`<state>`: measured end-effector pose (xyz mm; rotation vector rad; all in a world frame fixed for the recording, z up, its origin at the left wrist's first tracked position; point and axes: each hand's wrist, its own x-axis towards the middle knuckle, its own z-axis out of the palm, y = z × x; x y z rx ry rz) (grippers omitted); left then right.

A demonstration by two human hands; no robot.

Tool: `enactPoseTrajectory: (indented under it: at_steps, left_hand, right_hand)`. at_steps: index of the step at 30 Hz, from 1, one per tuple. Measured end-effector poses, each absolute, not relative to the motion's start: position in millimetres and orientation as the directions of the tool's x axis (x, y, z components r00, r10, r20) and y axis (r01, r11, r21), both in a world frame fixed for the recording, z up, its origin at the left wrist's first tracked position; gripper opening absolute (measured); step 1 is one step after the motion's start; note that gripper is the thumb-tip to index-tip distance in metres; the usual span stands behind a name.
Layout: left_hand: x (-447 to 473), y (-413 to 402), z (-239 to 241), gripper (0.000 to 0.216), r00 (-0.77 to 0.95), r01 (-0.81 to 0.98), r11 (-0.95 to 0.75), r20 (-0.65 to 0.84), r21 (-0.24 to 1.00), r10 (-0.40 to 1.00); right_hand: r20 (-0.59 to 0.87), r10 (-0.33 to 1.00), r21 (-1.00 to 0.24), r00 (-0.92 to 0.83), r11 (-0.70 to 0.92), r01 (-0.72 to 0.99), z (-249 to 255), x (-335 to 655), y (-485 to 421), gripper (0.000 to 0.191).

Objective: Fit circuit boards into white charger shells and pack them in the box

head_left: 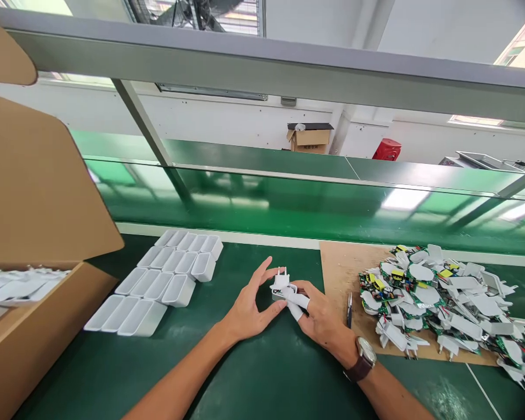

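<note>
Between my two hands, above the green table, is a small white plug housing (pixel 282 283) with prongs pointing up. My left hand (pixel 251 308) holds its left side with thumb and index finger, the other fingers spread behind. From the right, my right hand (pixel 321 315) grips the same housing; white wraps cover some of its fingertips. The fingers partly hide the lower part of the housing. Just right of my right hand, dark tweezers (pixel 349 310) lie at the edge of a brown board (pixel 339 274).
Rows of white open-topped plastic cases (pixel 151 286) stand to the left. Beyond them, an open cardboard box (pixel 48 332) holds white parts. A heap of white housings and green circuit boards (pixel 437 297) covers much of the brown board. A metal rail (pixel 262 64) crosses above.
</note>
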<state>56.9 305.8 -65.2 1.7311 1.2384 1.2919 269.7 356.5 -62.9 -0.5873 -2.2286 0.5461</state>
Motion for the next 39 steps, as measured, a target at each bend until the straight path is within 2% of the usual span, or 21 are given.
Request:
enactPoseTrajectory:
  at_steps: [4, 13, 18, 22, 27, 30, 32, 34, 35, 37, 39]
  left_hand:
    - [57.4, 303.8, -61.7, 0.098, 0.085, 0.306, -0.408, 0.403, 0.860, 0.911]
    - [61.7, 307.3, -66.2, 0.070, 0.027, 0.328, -0.411, 0.427, 0.850, 0.904]
    - [60.6, 308.5, -65.7, 0.062, 0.035, 0.350, -0.390, 0.404, 0.852, 0.914]
    - [60.3, 309.5, -66.6, 0.062, 0.045, 0.337, -0.400, 0.410, 0.852, 0.911]
    - [59.3, 308.9, -66.7, 0.063, 0.057, 0.307, -0.391, 0.393, 0.868, 0.918]
    - [57.7, 309.6, -68.1, 0.063, 0.067, 0.282, -0.378, 0.374, 0.882, 0.925]
    - [57.1, 310.9, -70.2, 0.061, 0.060, 0.252, -0.363, 0.360, 0.897, 0.931]
    - [57.7, 312.0, -72.2, 0.066, 0.018, 0.220, -0.365, 0.371, 0.905, 0.929]
    - [58.5, 312.0, -72.9, 0.074, -0.003, 0.215, -0.381, 0.391, 0.899, 0.920]
    - [61.3, 310.5, -72.9, 0.090, -0.012, 0.260, -0.431, 0.449, 0.864, 0.893]
    - [65.2, 307.4, -71.3, 0.095, 0.020, 0.351, -0.479, 0.505, 0.804, 0.863]
  right_hand:
    - [0.547, 0.562, -0.535, -0.620, 0.805, 0.257, -60.3, 272.5, 356.1, 0.048]
    - [0.431, 0.576, -0.464, -0.695, 0.802, 0.377, -54.9, 269.9, 352.4, 0.041]
    - [0.393, 0.642, -0.590, -0.658, 0.725, 0.356, -56.4, 273.7, 353.6, 0.033]
    - [0.387, 0.616, -0.561, -0.686, 0.748, 0.355, -58.6, 277.9, 352.9, 0.028]
    - [0.360, 0.698, -0.696, -0.619, 0.643, 0.320, -56.4, 278.4, 350.3, 0.039]
    - [0.377, 0.667, -0.696, -0.642, 0.662, 0.279, -56.1, 277.6, 350.7, 0.044]
    - [0.360, 0.640, -0.687, -0.678, 0.674, 0.271, -57.4, 275.5, 351.4, 0.041]
    - [0.334, 0.695, -0.765, -0.637, 0.594, 0.248, -59.2, 271.6, 352.1, 0.036]
    - [0.302, 0.746, -0.840, -0.593, 0.502, 0.203, -59.7, 269.1, 352.4, 0.034]
    - [0.166, 0.835, -0.975, -0.525, 0.219, 0.040, -58.8, 264.1, 352.3, 0.033]
    - [-0.003, 0.842, -0.987, -0.540, -0.090, -0.136, -54.6, 260.0, 351.1, 0.036]
